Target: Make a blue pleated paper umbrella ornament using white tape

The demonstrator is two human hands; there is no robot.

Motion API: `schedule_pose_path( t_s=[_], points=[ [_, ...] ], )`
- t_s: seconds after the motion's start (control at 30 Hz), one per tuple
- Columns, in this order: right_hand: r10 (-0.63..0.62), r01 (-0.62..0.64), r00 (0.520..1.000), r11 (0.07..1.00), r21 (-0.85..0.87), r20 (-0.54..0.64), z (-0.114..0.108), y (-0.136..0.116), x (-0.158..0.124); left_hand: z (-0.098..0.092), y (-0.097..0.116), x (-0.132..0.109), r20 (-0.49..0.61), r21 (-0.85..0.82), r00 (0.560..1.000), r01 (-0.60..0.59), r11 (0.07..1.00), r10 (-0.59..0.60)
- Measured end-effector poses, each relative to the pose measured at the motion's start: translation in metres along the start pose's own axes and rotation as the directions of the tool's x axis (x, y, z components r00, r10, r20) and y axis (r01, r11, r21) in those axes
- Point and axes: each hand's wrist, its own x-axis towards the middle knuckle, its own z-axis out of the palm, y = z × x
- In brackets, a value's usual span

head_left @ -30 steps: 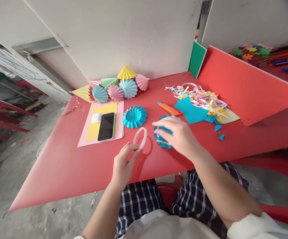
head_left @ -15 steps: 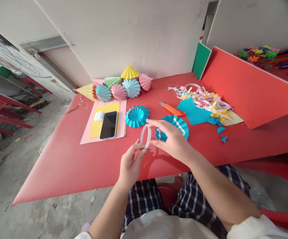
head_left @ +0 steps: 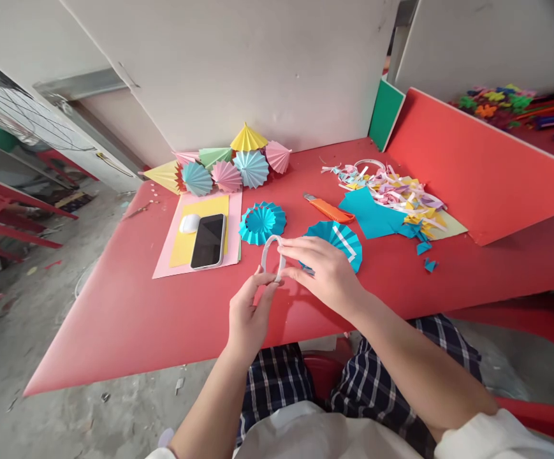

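Observation:
A thin white tape ring (head_left: pixel 269 254) stands upright between both my hands, just above the red table (head_left: pixel 128 319). My left hand (head_left: pixel 248 312) pinches its lower edge with thumb and fingertips. My right hand (head_left: pixel 322 271) grips the ring's top and right side, fingers curled round it. Behind my right hand lies a blue pleated paper fan (head_left: pixel 338 239) with a white strip on it. A round blue pleated rosette (head_left: pixel 261 223) lies just beyond the ring.
A black phone (head_left: pixel 208 241) and a white earbud case (head_left: pixel 189 223) rest on yellow and pink paper sheets (head_left: pixel 200 255). Several pleated paper umbrellas (head_left: pixel 229 169) line the back wall. An orange utility knife (head_left: pixel 329 208), blue paper (head_left: pixel 370 215) and a pile of paper scraps (head_left: pixel 396 191) lie right.
My right hand left the blue fan and came to the tape ring; both hands now hold it, a little farther from me.

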Motion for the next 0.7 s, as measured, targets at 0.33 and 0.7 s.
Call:
schedule_pose_path(
  t_s=[0.33,0.7],
  points=[
    [0.389,-0.39,0.912,0.921,0.021,-0.131,-0.034,0.036,0.007,0.026,0.023,0.047,0.0,0.482,0.942,-0.293,0.826,0.335],
    [0.595,-0.609,0.788,0.792,-0.054,-0.16,-0.037,0.08,-0.003,0.074,0.017,0.072,-0.043,0.701,0.954,-0.182,0.689,0.296]
  ],
)
